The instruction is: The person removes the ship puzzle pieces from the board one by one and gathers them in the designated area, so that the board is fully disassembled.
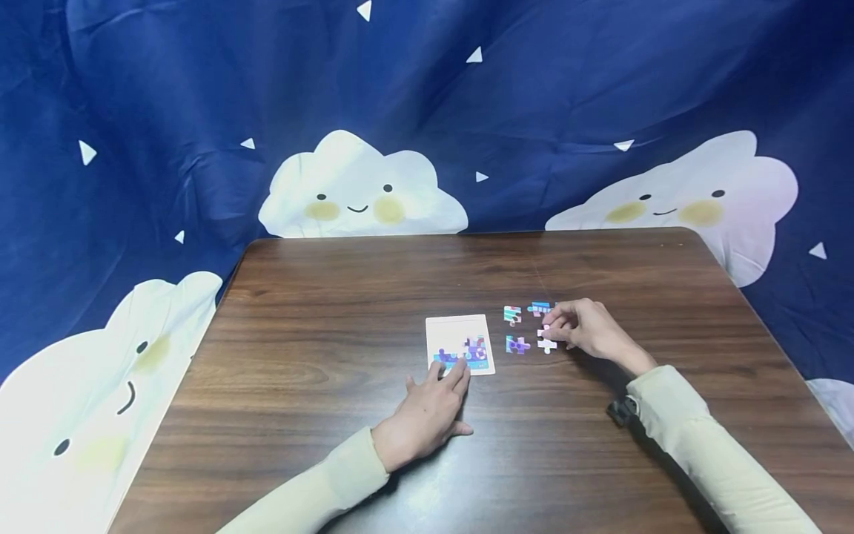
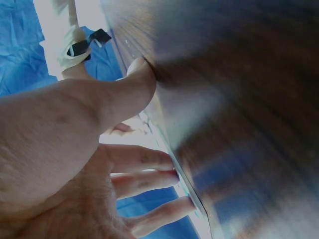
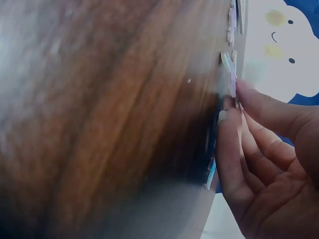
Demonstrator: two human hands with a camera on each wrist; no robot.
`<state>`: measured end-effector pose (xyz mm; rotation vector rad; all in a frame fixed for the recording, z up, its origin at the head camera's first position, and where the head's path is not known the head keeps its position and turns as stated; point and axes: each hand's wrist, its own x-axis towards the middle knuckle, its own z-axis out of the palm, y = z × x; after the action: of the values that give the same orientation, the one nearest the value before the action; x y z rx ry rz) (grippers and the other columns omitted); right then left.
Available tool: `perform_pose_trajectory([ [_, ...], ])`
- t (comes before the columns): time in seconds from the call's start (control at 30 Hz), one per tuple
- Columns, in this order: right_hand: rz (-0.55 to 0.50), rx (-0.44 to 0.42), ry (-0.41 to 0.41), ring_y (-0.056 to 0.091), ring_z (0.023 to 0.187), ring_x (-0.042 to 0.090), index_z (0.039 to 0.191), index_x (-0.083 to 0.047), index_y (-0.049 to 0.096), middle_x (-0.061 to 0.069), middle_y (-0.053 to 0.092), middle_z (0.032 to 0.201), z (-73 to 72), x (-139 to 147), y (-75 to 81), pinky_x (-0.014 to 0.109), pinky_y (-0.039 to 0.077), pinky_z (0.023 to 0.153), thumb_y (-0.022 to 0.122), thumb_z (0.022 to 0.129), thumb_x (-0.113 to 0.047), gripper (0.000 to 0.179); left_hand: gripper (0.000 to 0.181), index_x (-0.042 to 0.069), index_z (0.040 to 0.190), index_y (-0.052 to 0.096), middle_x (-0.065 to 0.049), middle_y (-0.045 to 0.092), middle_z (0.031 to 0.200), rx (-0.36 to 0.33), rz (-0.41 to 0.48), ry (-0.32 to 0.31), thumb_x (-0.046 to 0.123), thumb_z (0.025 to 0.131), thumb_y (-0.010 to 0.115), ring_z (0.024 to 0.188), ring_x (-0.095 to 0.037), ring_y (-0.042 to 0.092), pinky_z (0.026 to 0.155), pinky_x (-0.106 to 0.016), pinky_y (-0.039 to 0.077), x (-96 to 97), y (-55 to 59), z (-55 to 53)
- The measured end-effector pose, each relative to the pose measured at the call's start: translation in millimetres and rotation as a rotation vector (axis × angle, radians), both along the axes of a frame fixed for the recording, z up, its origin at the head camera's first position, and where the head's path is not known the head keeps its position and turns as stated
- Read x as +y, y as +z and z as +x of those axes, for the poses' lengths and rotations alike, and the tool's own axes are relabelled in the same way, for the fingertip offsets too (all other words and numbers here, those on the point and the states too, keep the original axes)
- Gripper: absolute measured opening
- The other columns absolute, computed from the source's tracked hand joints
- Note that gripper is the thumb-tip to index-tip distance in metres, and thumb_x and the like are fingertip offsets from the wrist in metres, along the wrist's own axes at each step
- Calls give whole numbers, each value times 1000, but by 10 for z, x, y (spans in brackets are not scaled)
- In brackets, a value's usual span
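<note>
A square white puzzle board (image 1: 457, 330) lies at mid-table, with a joined purple and blue part of a picture along its lower side. Fingertips of my left hand (image 1: 430, 411) rest on the board's near edge, the fingers spread and nearly straight. To the right, my right hand (image 1: 590, 330) pinches a pinkish puzzle piece (image 3: 231, 74) between thumb and forefinger, tilted up off the table. Close by lie a white jigsaw piece (image 1: 548, 346), a blue one (image 1: 539, 308), a striped one (image 1: 512, 314) and a purple one (image 1: 517, 344). My fingers partly cover the pinched piece.
The brown wooden table (image 1: 300, 319) carries the board and pieces. Behind it hangs a blue curtain (image 1: 520, 96) with smiling white clouds. A small black device (image 1: 622, 411) is strapped at the right sleeve's cuff.
</note>
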<state>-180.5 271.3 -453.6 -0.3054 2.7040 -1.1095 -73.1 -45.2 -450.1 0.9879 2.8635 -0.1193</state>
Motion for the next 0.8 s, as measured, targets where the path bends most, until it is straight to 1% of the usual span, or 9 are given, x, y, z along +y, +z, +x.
perform_pose_trajectory([
  [0.1, 26, 14, 15, 63, 70, 9, 98, -2, 76, 8, 73, 83, -10, -4, 3, 28, 59, 57, 81, 88, -7, 12, 86, 8, 156, 48, -3, 41, 167, 2, -4, 0, 62, 91, 66, 135, -32, 51, 86, -63, 61, 4, -6, -6],
  [0.3, 35, 15, 52, 62, 68, 11, 98, -1, 75, 8, 72, 81, -44, -21, -14, 28, 57, 55, 80, 89, -5, 11, 86, 8, 157, 47, -4, 40, 167, -6, -5, 4, 62, 92, 65, 136, -32, 51, 88, -64, 60, -1, -15, 1],
  [0.43, 44, 8, 56, 60, 67, 11, 98, -1, 75, 8, 71, 81, -55, -33, -28, 26, 55, 54, 80, 88, -5, 12, 86, 9, 157, 47, -4, 40, 167, -4, -9, 3, 63, 92, 64, 136, -31, 50, 88, -64, 60, -6, -16, 5],
  [0.57, 36, 20, 52, 59, 66, 11, 97, -1, 72, 9, 70, 82, -57, -48, -37, 25, 54, 53, 82, 87, -6, 15, 85, 9, 157, 47, -3, 41, 167, -8, -6, 3, 63, 92, 64, 137, -32, 50, 88, -64, 60, -9, -26, -4],
  [0.8, 25, 32, 53, 58, 68, 11, 100, -1, 70, 10, 67, 84, -60, -57, -38, 26, 54, 52, 83, 86, -5, 19, 85, 9, 156, 48, -3, 41, 167, 4, -12, 2, 63, 93, 63, 136, -31, 51, 87, -63, 61, -4, -25, -17],
])
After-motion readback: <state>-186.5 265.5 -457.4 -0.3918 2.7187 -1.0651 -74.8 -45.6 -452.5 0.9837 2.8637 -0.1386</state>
